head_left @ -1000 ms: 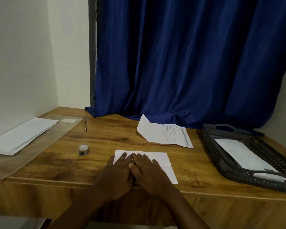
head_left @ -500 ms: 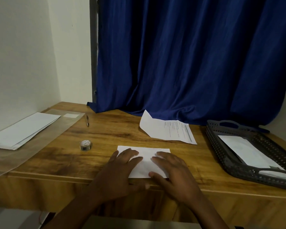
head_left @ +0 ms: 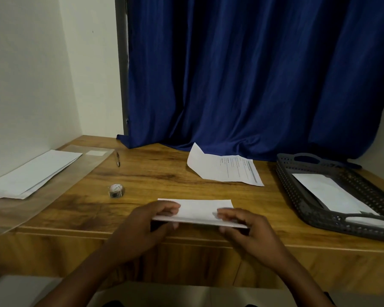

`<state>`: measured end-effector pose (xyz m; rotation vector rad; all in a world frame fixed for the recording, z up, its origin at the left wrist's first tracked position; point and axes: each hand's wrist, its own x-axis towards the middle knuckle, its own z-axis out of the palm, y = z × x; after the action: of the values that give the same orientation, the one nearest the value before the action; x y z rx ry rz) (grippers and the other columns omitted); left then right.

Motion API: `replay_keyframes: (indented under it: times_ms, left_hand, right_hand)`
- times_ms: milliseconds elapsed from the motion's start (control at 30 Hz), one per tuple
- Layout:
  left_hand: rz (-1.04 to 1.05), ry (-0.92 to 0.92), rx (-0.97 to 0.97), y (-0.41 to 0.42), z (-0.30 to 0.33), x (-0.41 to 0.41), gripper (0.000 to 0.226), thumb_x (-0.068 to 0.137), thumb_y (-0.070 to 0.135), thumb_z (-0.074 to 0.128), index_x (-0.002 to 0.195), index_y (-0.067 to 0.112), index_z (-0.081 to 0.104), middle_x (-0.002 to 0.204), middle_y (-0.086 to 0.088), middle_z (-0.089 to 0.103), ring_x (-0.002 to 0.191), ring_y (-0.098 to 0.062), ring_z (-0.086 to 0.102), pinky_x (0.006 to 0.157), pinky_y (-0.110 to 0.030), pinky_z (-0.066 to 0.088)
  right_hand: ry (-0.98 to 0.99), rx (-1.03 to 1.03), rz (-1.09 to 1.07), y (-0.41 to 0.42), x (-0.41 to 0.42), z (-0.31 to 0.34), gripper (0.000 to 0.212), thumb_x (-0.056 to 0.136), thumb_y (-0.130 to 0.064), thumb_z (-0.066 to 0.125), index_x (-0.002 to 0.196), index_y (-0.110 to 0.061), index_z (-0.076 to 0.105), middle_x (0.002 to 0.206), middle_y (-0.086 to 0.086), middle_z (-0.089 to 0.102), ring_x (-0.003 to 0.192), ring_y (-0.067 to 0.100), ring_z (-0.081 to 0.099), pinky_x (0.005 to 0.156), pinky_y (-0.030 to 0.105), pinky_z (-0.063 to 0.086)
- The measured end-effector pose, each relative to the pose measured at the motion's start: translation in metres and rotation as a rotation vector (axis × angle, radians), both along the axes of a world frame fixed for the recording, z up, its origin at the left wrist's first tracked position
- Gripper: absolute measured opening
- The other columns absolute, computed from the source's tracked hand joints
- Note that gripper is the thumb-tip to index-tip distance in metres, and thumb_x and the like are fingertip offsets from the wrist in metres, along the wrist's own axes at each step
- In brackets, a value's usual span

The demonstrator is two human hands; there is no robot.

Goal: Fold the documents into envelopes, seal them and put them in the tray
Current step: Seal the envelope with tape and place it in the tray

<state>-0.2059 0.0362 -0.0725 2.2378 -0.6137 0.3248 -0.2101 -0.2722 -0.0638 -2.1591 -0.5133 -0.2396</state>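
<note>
Folded paper [head_left: 197, 212]: white, at the counter's [head_left: 164, 176] near edge, its near side lifted.
Left hand [head_left: 146, 227]: grip pinching the paper's left end.
Right hand [head_left: 248, 231]: grip pinching its right end.
Tray [head_left: 297, 200]: at 2 o'clock, holding an envelope [head_left: 328, 193].
Open room: bare wood between paper and tray.
Printed sheet [head_left: 226, 169]: at 12 o'clock.

A deep blue curtain [head_left: 242, 74] hangs at twelve o'clock; white folded paper [head_left: 200, 210] lies on the brown wood-grain desk [head_left: 160, 173]; a dark grey perforated tray [head_left: 297, 196] sits at three o'clock.
</note>
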Motion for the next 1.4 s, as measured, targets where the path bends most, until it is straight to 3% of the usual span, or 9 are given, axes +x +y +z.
replay_keyframes:
  times_ms: [167,267,333,400,467,533,667,1133,1400]
  left_hand:
    - [0.181,0.124,-0.291,-0.01,0.014,0.018,0.035,0.09,0.041,0.071,0.123,0.04,0.058,0.106,0.019,0.07,0.097,0.002,0.066,0.073,-0.02,0.056]
    - [0.243,0.215,-0.378,-0.011,0.015,0.031,0.032,0.091,0.047,0.069,0.119,0.036,0.059,0.095,0.004,0.077,0.091,-0.012,0.072,0.077,-0.035,0.059]
    - [0.28,0.209,-0.343,-0.011,0.014,0.035,0.037,0.088,0.055,0.065,0.12,0.038,0.058,0.088,-0.002,0.076,0.086,-0.017,0.072,0.076,-0.045,0.059]
    - [0.318,0.176,-0.298,-0.013,0.012,0.037,0.03,0.095,0.046,0.064,0.122,0.035,0.057,0.076,-0.001,0.071,0.075,-0.011,0.068,0.065,-0.035,0.056]
    - [0.36,0.129,-0.245,-0.019,0.01,0.037,0.03,0.099,0.038,0.061,0.127,0.031,0.055,0.071,0.005,0.062,0.067,-0.008,0.061,0.056,-0.027,0.045]
    - [0.396,0.078,-0.159,-0.026,0.01,0.034,0.035,0.1,0.034,0.059,0.133,0.028,0.05,0.078,0.006,0.06,0.073,-0.008,0.059,0.06,-0.025,0.043]
    - [0.453,0.022,0.051,-0.03,0.003,0.035,0.05,0.098,0.039,0.06,0.144,0.028,0.042,0.137,0.001,0.053,0.123,-0.017,0.054,0.103,-0.04,0.045]
    - [0.45,-0.09,0.41,-0.028,-0.001,0.036,0.033,0.101,0.045,0.047,0.132,0.043,0.06,0.143,0.01,0.049,0.128,-0.015,0.041,0.105,-0.042,0.034]
    - [0.215,-0.013,0.663,-0.064,0.005,0.029,0.095,0.081,0.069,-0.018,0.16,0.029,0.02,0.169,0.002,0.014,0.157,-0.022,0.005,0.124,-0.057,-0.002]
  right_hand:
    - [0.076,0.179,-0.128,0.01,0.027,0.015,0.058,0.076,-0.03,0.085,0.129,-0.04,0.061,0.105,-0.016,0.072,0.099,0.002,0.067,0.081,0.025,0.06]
    - [0.053,0.209,-0.217,0.016,0.046,0.017,0.066,0.074,-0.037,0.086,0.134,-0.039,0.058,0.126,-0.022,0.06,0.112,-0.003,0.056,0.09,0.02,0.052]
    - [0.063,0.267,-0.253,0.018,0.054,0.017,0.066,0.077,-0.031,0.085,0.137,-0.031,0.056,0.134,-0.019,0.049,0.113,-0.006,0.049,0.081,0.005,0.045]
    - [0.092,0.333,-0.266,0.018,0.06,0.014,0.065,0.081,-0.022,0.082,0.139,-0.025,0.055,0.135,-0.012,0.05,0.102,-0.012,0.052,0.068,0.001,0.047]
    - [0.105,0.311,-0.288,0.019,0.063,0.011,0.063,0.084,-0.023,0.08,0.141,-0.024,0.053,0.14,-0.008,0.05,0.114,-0.008,0.051,0.08,0.004,0.047]
    - [0.111,0.25,-0.318,0.019,0.065,0.008,0.062,0.085,-0.028,0.08,0.141,-0.027,0.053,0.145,-0.007,0.051,0.13,0.008,0.048,0.09,0.012,0.044]
    - [-0.009,-0.015,-0.379,0.02,0.07,0.0,0.063,0.084,-0.04,0.079,0.14,-0.03,0.052,0.142,-0.009,0.051,0.123,0.004,0.047,0.093,0.019,0.04]
    - [-0.147,-0.499,-0.435,0.03,0.065,-0.006,0.04,0.097,-0.047,0.056,0.134,-0.034,0.059,0.146,-0.003,0.049,0.132,0.016,0.046,0.109,0.039,0.038]
    - [-0.178,-0.562,-0.422,0.033,0.066,-0.007,0.038,0.099,-0.046,0.052,0.134,-0.033,0.057,0.14,-0.004,0.054,0.127,0.015,0.05,0.109,0.037,0.042]
